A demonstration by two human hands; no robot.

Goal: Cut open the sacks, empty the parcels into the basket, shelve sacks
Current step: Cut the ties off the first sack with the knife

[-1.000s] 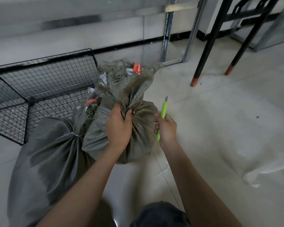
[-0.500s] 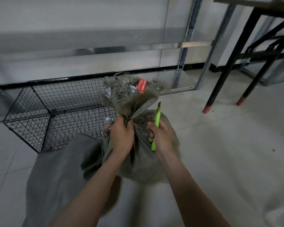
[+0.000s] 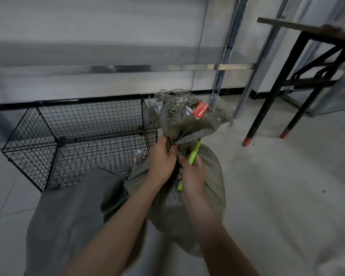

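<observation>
A grey-green woven sack (image 3: 211, 188) hangs off the floor in front of me, its frayed top fanned out with a red tag (image 3: 201, 110) on it. My left hand (image 3: 162, 160) grips the sack's tied neck. My right hand (image 3: 191, 174) holds a green utility knife (image 3: 193, 154) pressed against the neck just right of the left hand; the blade tip is hidden in the fabric. A second, larger grey sack (image 3: 72, 220) lies on the floor at the lower left. The black wire basket (image 3: 38, 132) stands behind it by the wall; I see no parcels in it.
A metal shelf rack (image 3: 219, 67) runs along the wall behind the basket. A black table with red-tipped legs (image 3: 267, 100) stands at the right. A pale sheet or sack (image 3: 337, 259) lies on the tiled floor at the lower right.
The sack has risen off the floor in my left hand. My right hand brought the knife from beside the sack to its neck, the blade now under the fabric.
</observation>
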